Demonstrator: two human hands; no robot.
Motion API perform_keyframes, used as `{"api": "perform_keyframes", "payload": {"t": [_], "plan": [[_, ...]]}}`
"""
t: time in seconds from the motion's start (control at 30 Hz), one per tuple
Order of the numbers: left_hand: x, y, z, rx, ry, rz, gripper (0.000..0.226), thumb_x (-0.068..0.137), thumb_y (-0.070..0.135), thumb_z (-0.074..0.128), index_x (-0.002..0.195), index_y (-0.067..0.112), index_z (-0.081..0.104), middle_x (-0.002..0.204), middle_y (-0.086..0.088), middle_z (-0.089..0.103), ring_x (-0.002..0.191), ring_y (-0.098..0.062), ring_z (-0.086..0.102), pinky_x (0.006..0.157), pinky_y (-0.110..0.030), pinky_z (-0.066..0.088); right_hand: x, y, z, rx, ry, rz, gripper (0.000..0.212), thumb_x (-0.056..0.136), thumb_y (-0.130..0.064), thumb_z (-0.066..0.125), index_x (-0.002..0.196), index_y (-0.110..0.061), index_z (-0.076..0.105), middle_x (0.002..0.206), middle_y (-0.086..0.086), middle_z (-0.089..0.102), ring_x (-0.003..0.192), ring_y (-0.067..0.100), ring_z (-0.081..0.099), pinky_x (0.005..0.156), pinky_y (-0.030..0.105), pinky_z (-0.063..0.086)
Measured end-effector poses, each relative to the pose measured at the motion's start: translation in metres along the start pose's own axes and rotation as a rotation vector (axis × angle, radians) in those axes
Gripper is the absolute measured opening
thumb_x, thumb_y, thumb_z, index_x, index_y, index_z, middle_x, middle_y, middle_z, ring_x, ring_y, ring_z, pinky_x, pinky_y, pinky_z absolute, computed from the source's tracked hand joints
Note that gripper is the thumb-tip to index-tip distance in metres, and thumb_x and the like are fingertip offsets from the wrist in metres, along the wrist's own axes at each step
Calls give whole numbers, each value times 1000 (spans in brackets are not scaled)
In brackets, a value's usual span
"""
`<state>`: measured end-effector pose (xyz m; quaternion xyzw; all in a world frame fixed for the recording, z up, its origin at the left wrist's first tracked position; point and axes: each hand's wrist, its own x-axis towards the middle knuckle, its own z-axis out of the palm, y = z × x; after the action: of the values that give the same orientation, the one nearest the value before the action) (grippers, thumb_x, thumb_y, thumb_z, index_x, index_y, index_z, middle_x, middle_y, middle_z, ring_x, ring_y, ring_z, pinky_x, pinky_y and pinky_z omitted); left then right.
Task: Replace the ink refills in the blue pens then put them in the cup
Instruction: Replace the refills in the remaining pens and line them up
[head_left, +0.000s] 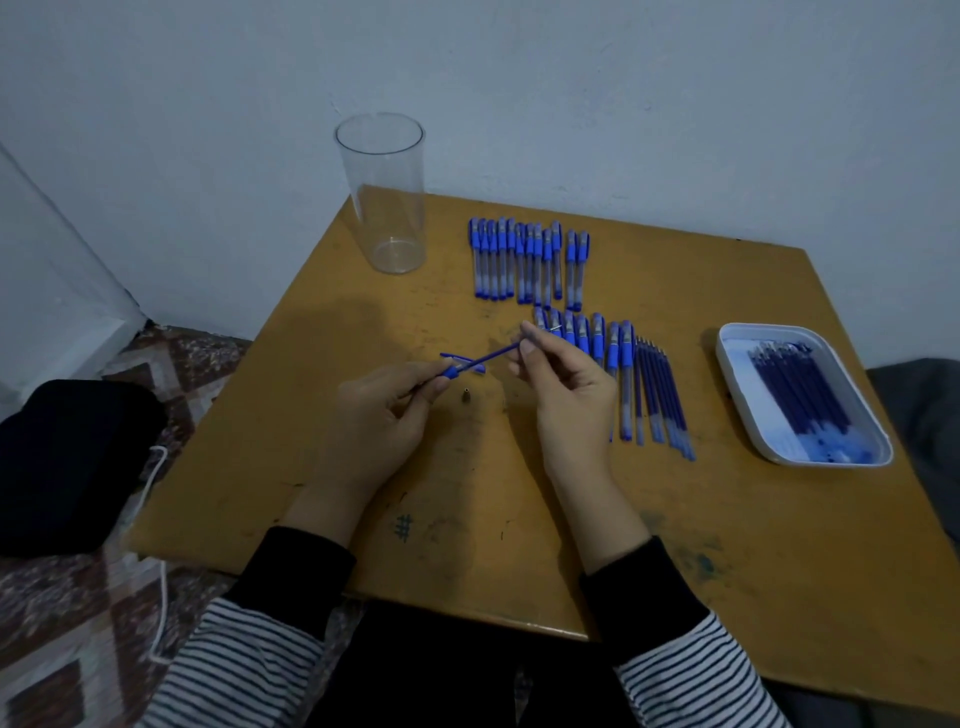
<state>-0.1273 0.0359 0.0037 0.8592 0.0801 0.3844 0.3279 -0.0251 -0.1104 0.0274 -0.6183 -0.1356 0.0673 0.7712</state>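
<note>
My left hand (382, 410) grips an opened blue pen barrel (451, 372) by its blue grip end. My right hand (566, 384) pinches a thin blue refill (493, 355) that runs from its fingertips into the barrel. A small metal pen tip (466, 396) lies on the table between my hands, and a blue cap (465, 364) lies just behind the barrel. The tall clear cup (384, 197) stands with nothing in it at the table's far left. Two rows of capped blue pens (527, 260) lie behind my hands.
Loose refills (662, 395) lie to the right of my right hand. A white tray (737, 384) at the right edge holds several more refills. The yellow-brown table (675, 519) is small; a black bag (72, 457) and a white cord lie on the floor at left.
</note>
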Motion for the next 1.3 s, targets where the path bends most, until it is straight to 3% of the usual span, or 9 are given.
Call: {"api": "perform_keyframes", "payload": {"t": [0.2,0.37,0.5,0.67,0.77,0.87,0.97,1.23,1.3], "plan": [[1,4,0,-10,-1,-26,22,90,7,74,112,11,76,106,8,73,95,-1,69,82,-19,55,9,-10,-16,74,96,-11,25,92,0,63,116,-4,69,101,3,75,92,12,70,85,27,57],[4,13,8,-25,8,-43,21,90,8,75,110,15,77,105,12,72,96,0,69,82,-20,55,23,-22,-48,100,165,-24,25,92,-3,64,112,-16,71,105,1,74,101,15,68,83,26,55],[8,31,28,-95,-30,-46,20,91,10,74,110,14,77,102,12,73,91,-4,70,82,-20,54,40,-32,-89,35,72,92,30,96,0,56,118,-16,70,110,5,73,106,17,67,90,27,54],[10,50,65,-172,-56,16,19,90,9,73,109,10,77,104,8,73,93,3,69,85,-14,51,52,-43,-131,-150,-12,187,36,98,4,51,108,-22,73,109,4,73,104,13,66,84,23,51],[14,61,81,-204,-113,-6,21,92,11,72,112,12,76,109,8,72,101,2,68,91,-15,50,53,-49,-145,-393,-13,161,33,99,2,51,117,-18,70,103,-3,72,94,3,66,85,23,54],[19,70,91,-153,-196,-22,24,95,17,69,118,17,74,110,16,68,105,1,64,91,-10,48,51,-47,-148,-679,-4,99,31,98,-2,54,115,-19,73,103,-5,72,97,7,65,92,30,54],[23,73,102,-125,-195,-10,24,96,19,68,119,19,74,108,12,71,102,-1,64,89,-15,51,50,-43,-144,-892,18,37,31,97,0,53,117,-14,72,110,5,72,95,10,60,83,16,46],[26,73,106,-93,-234,22,25,96,20,68,120,16,74,109,4,74,100,-3,64,85,-14,51,53,-30,-136,-1070,-2,-5,32,97,0,52,123,-10,68,114,12,71,105,23,64,76,9,36],[26,72,107,-84,-238,24,25,96,21,67,120,16,73,109,4,75,99,-3,64,84,-15,52,53,-28,-137,-1094,-14,-36,29,96,-3,57,121,-9,69,113,11,71,104,24,64,83,17,42]]}}
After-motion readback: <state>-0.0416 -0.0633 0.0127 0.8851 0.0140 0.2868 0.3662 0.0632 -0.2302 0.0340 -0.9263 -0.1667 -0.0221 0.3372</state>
